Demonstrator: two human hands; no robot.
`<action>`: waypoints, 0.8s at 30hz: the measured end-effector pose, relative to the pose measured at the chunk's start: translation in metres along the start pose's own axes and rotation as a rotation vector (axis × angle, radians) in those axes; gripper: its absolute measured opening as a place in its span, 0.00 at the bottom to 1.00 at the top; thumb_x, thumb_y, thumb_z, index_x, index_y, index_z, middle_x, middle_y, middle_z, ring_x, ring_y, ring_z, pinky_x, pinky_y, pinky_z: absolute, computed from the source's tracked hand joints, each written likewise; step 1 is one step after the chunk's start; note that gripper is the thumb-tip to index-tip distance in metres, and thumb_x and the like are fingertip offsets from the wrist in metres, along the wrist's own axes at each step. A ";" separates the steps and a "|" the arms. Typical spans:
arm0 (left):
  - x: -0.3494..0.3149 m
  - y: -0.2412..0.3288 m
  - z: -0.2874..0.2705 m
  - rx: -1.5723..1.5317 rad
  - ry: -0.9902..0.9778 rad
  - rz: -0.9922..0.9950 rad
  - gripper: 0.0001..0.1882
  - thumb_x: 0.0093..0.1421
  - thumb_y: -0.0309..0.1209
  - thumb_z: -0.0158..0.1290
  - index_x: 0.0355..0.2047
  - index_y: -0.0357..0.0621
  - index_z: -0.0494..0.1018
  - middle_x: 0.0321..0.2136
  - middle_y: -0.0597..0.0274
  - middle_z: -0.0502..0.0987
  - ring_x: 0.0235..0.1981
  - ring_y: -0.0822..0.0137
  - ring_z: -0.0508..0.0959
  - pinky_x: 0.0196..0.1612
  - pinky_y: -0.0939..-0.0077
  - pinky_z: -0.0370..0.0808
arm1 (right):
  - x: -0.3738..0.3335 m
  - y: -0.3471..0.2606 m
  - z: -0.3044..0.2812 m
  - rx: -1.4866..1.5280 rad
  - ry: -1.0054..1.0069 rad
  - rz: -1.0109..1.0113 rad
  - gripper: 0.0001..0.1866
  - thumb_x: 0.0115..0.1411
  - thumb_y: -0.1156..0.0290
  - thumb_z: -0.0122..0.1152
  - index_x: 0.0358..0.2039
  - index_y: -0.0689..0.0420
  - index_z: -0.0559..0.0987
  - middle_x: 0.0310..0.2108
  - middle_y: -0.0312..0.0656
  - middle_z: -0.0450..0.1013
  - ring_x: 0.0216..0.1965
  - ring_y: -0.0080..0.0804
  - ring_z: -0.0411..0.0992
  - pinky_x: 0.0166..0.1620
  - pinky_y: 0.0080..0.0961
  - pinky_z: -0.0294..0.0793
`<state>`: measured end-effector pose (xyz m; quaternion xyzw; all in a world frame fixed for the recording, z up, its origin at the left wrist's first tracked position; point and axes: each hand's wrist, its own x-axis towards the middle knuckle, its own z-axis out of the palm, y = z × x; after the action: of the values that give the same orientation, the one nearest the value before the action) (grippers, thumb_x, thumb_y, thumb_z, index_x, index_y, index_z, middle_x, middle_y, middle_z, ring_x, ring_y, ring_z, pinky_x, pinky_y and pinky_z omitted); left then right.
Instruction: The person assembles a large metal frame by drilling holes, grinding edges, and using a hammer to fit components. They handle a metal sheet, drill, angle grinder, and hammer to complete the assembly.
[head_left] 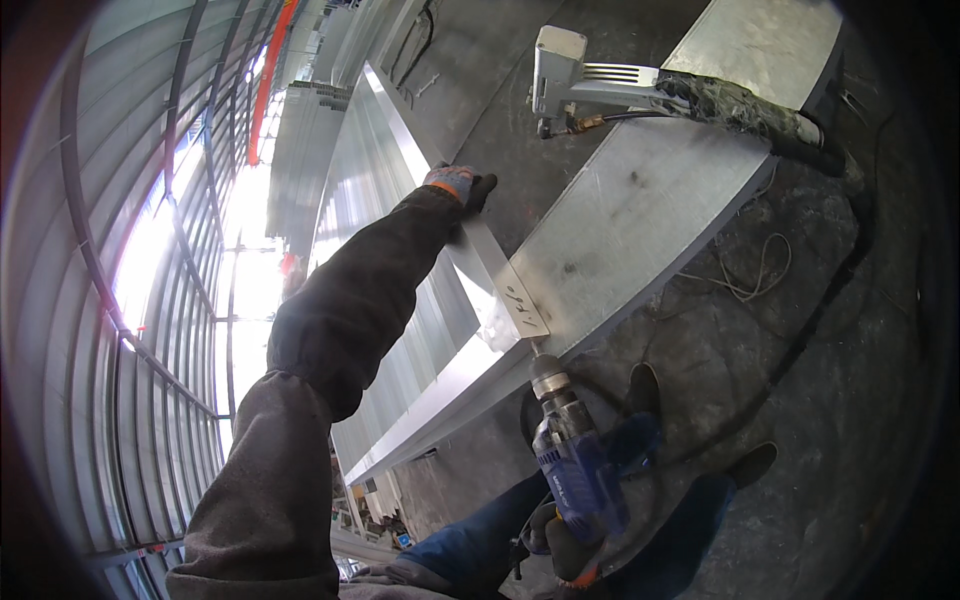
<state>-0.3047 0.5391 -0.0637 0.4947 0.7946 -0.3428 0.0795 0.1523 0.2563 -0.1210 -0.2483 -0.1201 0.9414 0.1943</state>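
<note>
In a grey glove with an orange cuff, my left hand grips the upper edge of a shiny metal panel with a raised rim. Its fingers are bent over that edge. My right hand, in a dark glove, is closed on the handle of a blue power drill. The drill points up and away from me. Its chuck and bit reach the near corner of the panel's rim, close to a dark handwritten mark. The bit's tip is too small to tell how deep it sits.
A wide flat metal beam lies under the panel's corner and runs to the upper right. Across it rests a pale tool with a black-wrapped hose. A thin cable curls on the dark floor. Stacked metal lengths stand beyond.
</note>
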 end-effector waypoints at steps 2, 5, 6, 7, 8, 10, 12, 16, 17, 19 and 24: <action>0.001 0.000 0.000 -0.004 0.006 -0.004 0.29 0.64 0.55 0.37 0.25 0.51 0.81 0.29 0.61 0.82 0.39 0.59 0.79 0.51 0.66 0.70 | 0.002 -0.006 0.004 -0.005 0.025 0.047 0.04 0.46 0.80 0.51 0.21 0.61 0.75 0.19 0.40 0.71 0.19 0.25 0.67 0.24 0.23 0.67; 0.002 0.000 0.001 0.005 -0.038 -0.072 0.27 0.63 0.56 0.38 0.28 0.54 0.81 0.35 0.62 0.81 0.45 0.58 0.78 0.55 0.67 0.66 | 0.002 -0.016 0.008 -0.048 0.050 0.079 0.06 0.45 0.81 0.49 0.15 0.60 0.74 0.16 0.39 0.70 0.17 0.24 0.66 0.23 0.22 0.66; 0.002 0.000 0.000 0.003 -0.037 -0.060 0.27 0.63 0.56 0.39 0.28 0.54 0.81 0.35 0.61 0.81 0.45 0.58 0.78 0.55 0.67 0.66 | 0.002 -0.019 0.008 -0.086 0.046 0.070 0.07 0.45 0.81 0.48 0.15 0.59 0.74 0.16 0.38 0.69 0.17 0.23 0.66 0.23 0.22 0.66; 0.002 0.000 0.000 -0.009 -0.043 -0.047 0.27 0.63 0.56 0.39 0.28 0.54 0.81 0.35 0.61 0.81 0.45 0.58 0.78 0.56 0.67 0.66 | 0.002 -0.023 0.009 -0.126 0.040 0.060 0.08 0.45 0.82 0.48 0.15 0.59 0.73 0.16 0.38 0.69 0.17 0.23 0.66 0.23 0.22 0.66; 0.001 0.000 0.000 -0.017 -0.043 -0.045 0.27 0.63 0.56 0.39 0.28 0.54 0.81 0.35 0.61 0.81 0.45 0.58 0.78 0.56 0.67 0.65 | 0.002 -0.026 0.009 -0.112 0.047 0.070 0.07 0.47 0.80 0.48 0.16 0.59 0.74 0.16 0.38 0.69 0.17 0.24 0.66 0.23 0.23 0.66; 0.000 0.000 0.001 -0.038 -0.029 -0.029 0.27 0.63 0.56 0.39 0.27 0.54 0.81 0.34 0.60 0.81 0.44 0.57 0.78 0.56 0.67 0.65 | 0.003 -0.032 0.010 -0.082 0.066 0.089 0.08 0.50 0.78 0.49 0.17 0.59 0.75 0.17 0.38 0.69 0.18 0.25 0.67 0.23 0.25 0.68; -0.001 -0.001 0.002 -0.019 0.009 -0.021 0.27 0.63 0.56 0.39 0.27 0.53 0.81 0.34 0.60 0.81 0.44 0.57 0.79 0.56 0.67 0.66 | 0.004 -0.035 0.010 -0.083 0.069 0.098 0.07 0.50 0.78 0.49 0.18 0.59 0.75 0.17 0.38 0.69 0.18 0.25 0.67 0.23 0.25 0.68; 0.003 -0.007 0.008 0.024 0.050 -0.009 0.27 0.64 0.56 0.38 0.27 0.52 0.80 0.34 0.58 0.81 0.43 0.56 0.79 0.55 0.66 0.66 | 0.006 -0.037 0.011 -0.110 0.052 0.117 0.06 0.50 0.77 0.50 0.20 0.59 0.75 0.18 0.39 0.70 0.19 0.26 0.67 0.24 0.25 0.68; 0.005 -0.009 0.010 0.015 0.052 -0.006 0.27 0.64 0.56 0.38 0.27 0.52 0.80 0.34 0.58 0.81 0.43 0.56 0.79 0.55 0.66 0.66 | 0.007 -0.038 0.009 -0.115 0.046 0.116 0.05 0.51 0.77 0.50 0.21 0.59 0.75 0.18 0.39 0.70 0.19 0.26 0.67 0.24 0.25 0.68; 0.009 -0.012 0.015 0.038 0.023 -0.002 0.27 0.64 0.56 0.38 0.30 0.53 0.81 0.36 0.58 0.81 0.44 0.55 0.79 0.55 0.64 0.67 | 0.007 -0.038 0.008 -0.123 0.035 0.123 0.05 0.51 0.77 0.50 0.21 0.59 0.75 0.19 0.39 0.70 0.19 0.26 0.68 0.24 0.25 0.69; 0.014 -0.010 0.026 0.132 0.073 0.060 0.20 0.64 0.49 0.43 0.37 0.54 0.80 0.38 0.57 0.80 0.41 0.54 0.79 0.50 0.61 0.72 | 0.012 -0.044 0.006 -0.145 -0.003 0.116 0.04 0.51 0.77 0.51 0.24 0.60 0.74 0.20 0.40 0.70 0.19 0.27 0.68 0.24 0.25 0.69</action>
<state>-0.3257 0.5306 -0.0854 0.5345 0.7576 -0.3737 0.0278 0.1534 0.2998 -0.1069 -0.2669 -0.1739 0.9401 0.1210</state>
